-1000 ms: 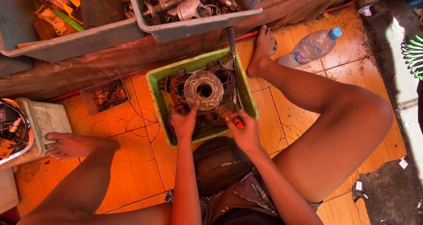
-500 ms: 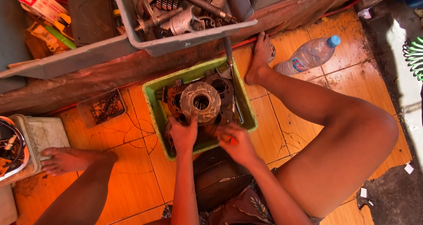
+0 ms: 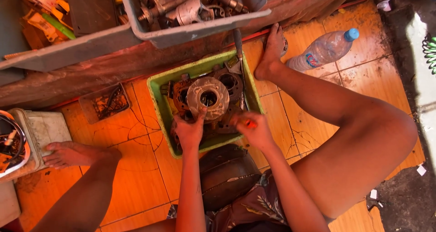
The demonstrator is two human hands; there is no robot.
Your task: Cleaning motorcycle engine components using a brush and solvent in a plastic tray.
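Note:
A green plastic tray (image 3: 156,96) sits on the orange tiled floor between my legs, filled with greasy engine parts. A round metal cylinder part (image 3: 208,97) with a central bore stands in its middle. My left hand (image 3: 189,131) grips the near edge of that part. My right hand (image 3: 251,128) is closed around a small tool with an orange handle (image 3: 250,122), just right of the part. A long screwdriver-like tool (image 3: 239,55) leans along the tray's right side.
A grey bin (image 3: 200,27) of metal parts stands on a ledge above the tray. A clear water bottle (image 3: 323,50) lies near my right foot (image 3: 271,50). A small tray of bits (image 3: 105,103) and a white box (image 3: 38,130) sit left, by my left foot (image 3: 72,154).
My view has shifted a little. My left hand stays on the round part, and my right hand has moved slightly right with the orange-handled tool.

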